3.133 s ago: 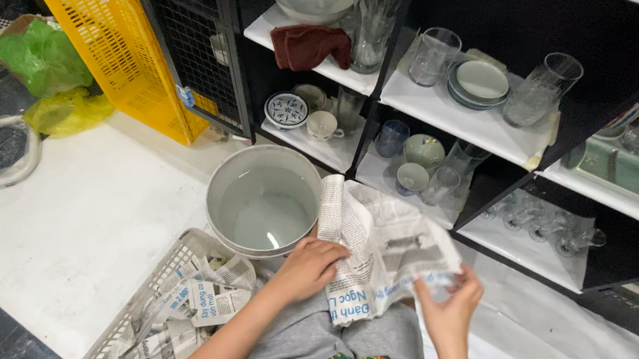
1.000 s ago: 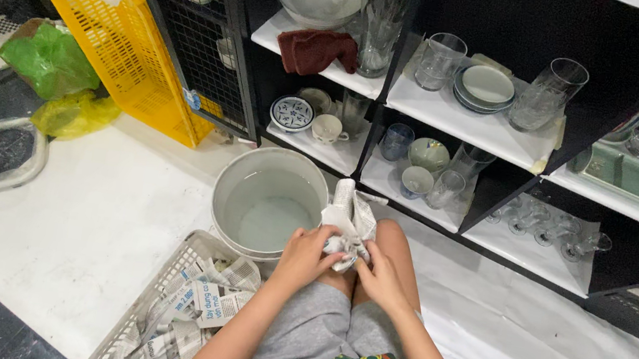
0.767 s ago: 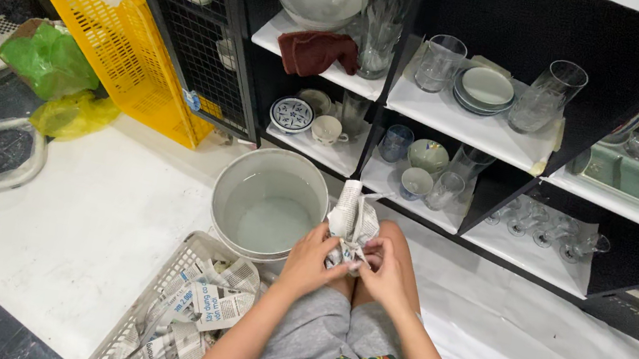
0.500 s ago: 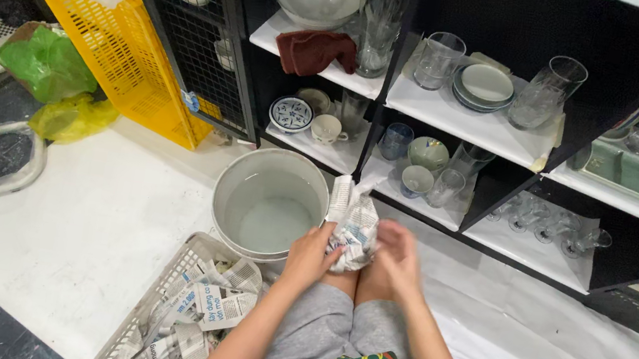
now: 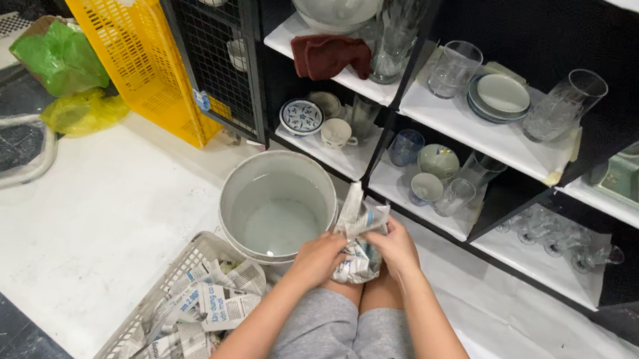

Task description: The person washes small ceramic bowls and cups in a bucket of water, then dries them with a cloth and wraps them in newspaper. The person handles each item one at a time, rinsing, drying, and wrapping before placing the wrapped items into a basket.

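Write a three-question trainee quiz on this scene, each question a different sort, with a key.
1. True or false: both hands grip the newspaper-wrapped bundle.
2. What lies directly left of the bundle on the floor? A) yellow crate B) large grey bowl C) dark red cloth
3. Fill in: the white basket by the person's left knee holds crumpled ______.

Key:
1. True. The left hand and right hand close on it from either side, above the knees.
2. B. The large grey bowl sits beside it; the yellow crate stands farther back and the dark red cloth lies on a shelf.
3. Newspaper.
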